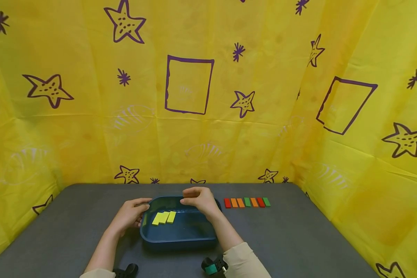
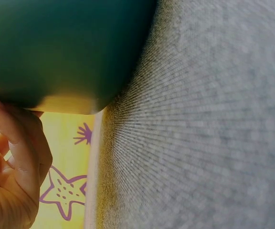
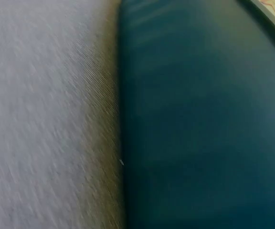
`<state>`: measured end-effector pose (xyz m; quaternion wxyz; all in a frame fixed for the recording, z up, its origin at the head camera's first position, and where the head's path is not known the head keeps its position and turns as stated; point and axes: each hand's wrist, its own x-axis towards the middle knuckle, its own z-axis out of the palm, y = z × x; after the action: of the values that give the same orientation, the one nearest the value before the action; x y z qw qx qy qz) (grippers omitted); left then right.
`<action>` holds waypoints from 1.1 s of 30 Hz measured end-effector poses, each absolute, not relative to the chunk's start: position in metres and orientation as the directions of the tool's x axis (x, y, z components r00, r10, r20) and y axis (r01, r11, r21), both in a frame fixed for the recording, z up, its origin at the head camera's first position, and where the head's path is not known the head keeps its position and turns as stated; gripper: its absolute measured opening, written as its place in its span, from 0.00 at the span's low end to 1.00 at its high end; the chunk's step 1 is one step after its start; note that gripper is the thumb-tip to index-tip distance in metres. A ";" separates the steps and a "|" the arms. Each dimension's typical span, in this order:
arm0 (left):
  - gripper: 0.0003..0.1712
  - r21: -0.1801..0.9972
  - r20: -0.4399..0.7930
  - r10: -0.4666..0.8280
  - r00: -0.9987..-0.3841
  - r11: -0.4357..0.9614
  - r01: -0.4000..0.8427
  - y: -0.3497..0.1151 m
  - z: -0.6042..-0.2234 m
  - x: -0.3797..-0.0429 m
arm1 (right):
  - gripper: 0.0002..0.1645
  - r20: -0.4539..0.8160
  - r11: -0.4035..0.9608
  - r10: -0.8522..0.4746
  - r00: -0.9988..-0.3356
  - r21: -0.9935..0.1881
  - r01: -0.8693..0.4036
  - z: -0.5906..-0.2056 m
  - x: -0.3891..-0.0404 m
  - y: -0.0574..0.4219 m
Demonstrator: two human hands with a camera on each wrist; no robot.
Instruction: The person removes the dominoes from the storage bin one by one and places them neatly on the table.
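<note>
A dark blue rectangular tray (image 1: 180, 244) with a raised rim stands on the grey table in the head view. Three yellow tiles (image 1: 163, 217) lie side by side on its floor, toward the left. At the left end, my left hand (image 1: 126, 216) grips the rim, with bent fingers (image 2: 13, 138) against the outer wall in the left wrist view. My right hand (image 1: 202, 200) is over the far right part of the tray, fingers loosely bent and pointing left. Nothing shows between those fingers. The right wrist view has only the tray's side wall (image 3: 204, 119) and tabletop.
Right of the tray, a row of several red, orange and green tiles (image 1: 247, 202) lies on the grey table (image 1: 299, 239). Yellow curtains (image 1: 194, 146) with purple starfish drawings stand behind and along both sides. Black straps with wrist devices (image 1: 213, 265) sit at both wrists.
</note>
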<state>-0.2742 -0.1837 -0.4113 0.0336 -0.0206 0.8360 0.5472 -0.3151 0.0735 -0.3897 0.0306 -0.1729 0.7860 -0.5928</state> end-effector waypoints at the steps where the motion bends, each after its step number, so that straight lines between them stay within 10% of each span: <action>1: 0.26 0.914 -0.078 0.002 -0.997 0.400 -0.071 -0.184 -0.411 -0.274 | 0.21 0.147 0.236 -0.318 -0.936 -0.944 -0.229 -0.390 -0.315 0.071; 33: 0.26 0.915 -0.092 0.002 -0.996 0.394 -0.084 -0.183 -0.411 -0.274 | 0.21 0.059 0.596 -0.296 -0.953 -0.769 -0.233 -0.414 -0.312 0.029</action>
<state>-0.2744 -0.1833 -0.4110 0.0390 -0.0245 0.8339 0.5500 -0.3124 0.0292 -0.4142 0.0374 -0.1481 0.8925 -0.4245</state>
